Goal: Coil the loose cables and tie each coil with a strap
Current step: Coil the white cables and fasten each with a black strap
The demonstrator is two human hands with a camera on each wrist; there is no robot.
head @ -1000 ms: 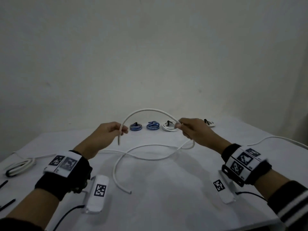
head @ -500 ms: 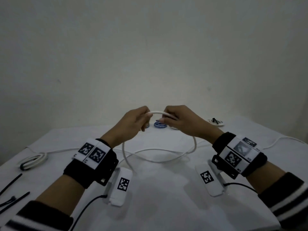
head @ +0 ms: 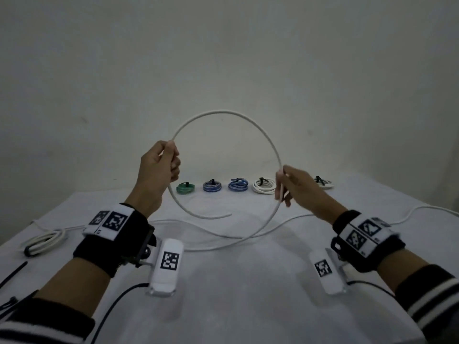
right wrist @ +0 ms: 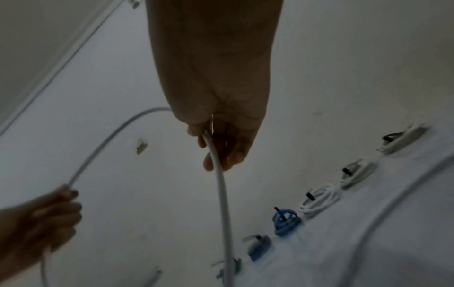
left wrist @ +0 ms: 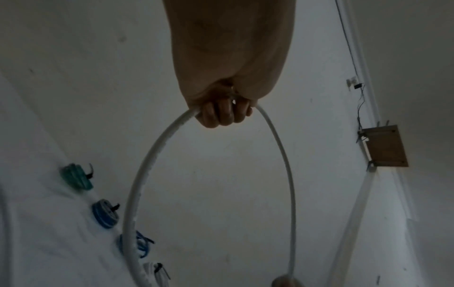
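Observation:
A long white cable point(head: 223, 112) arches in a big loop held up between both hands above the white table point(head: 236, 294). My left hand point(head: 161, 167) grips the loop's left side, fingers curled round it point(left wrist: 221, 114). My right hand point(head: 295, 187) pinches the right side point(right wrist: 216, 147). The cable's short free end point(head: 218, 216) curls below the left hand. The rest of it trails over the table and off to the right point(head: 422, 209). Black straps point(head: 12, 271) lie at the table's left edge.
Several tied coils line the back of the table: green point(head: 185, 188), two blue point(head: 211, 186) point(head: 238, 184), white point(head: 264, 186) and another white point(head: 323, 182). A further white bundle point(head: 42, 242) lies at the left. A plain wall stands behind.
The hands, close together half a second ago, have moved apart and risen, opening the cable into a wide upright loop.

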